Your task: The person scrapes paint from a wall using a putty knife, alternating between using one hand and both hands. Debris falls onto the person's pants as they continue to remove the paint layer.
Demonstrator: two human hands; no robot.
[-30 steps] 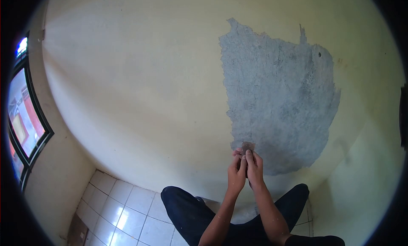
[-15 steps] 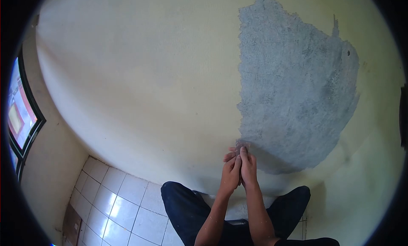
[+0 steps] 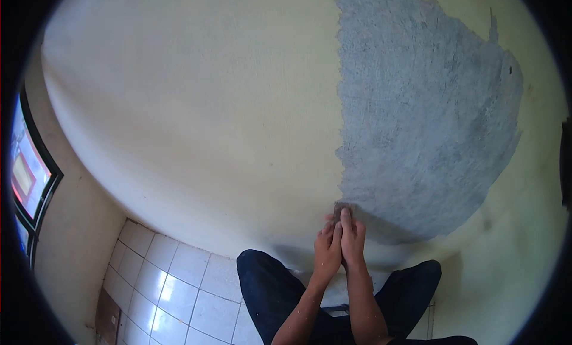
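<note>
Both my hands are pressed together low against the wall, wrapped round a scraper with a flat, dull brown-grey blade [image 3: 341,207]. My right hand [image 3: 353,242] is closed on it with a finger or thumb laid up along the blade. Beside it, my left hand [image 3: 326,248] is closed too, some of its fingertips showing to the left of the tool. The handle is hidden in my palms. The blade touches the wall at the lower left corner of a bare grey patch [image 3: 423,118], where ragged cream paint [image 3: 280,130] borders it.
My knees [image 3: 262,279] are spread on both sides of my arms. White floor tiles [image 3: 179,285] lie at lower left, with a brown board [image 3: 108,315] by the side wall. A dark-framed window [image 3: 44,193] is at far left. A small hole [image 3: 510,70] marks the patch's right side.
My view has shifted, so the patch sits a little farther right and higher. Both hands keep hold of the scraper, its blade now turned slightly and lying at the patch's lower left corner.
</note>
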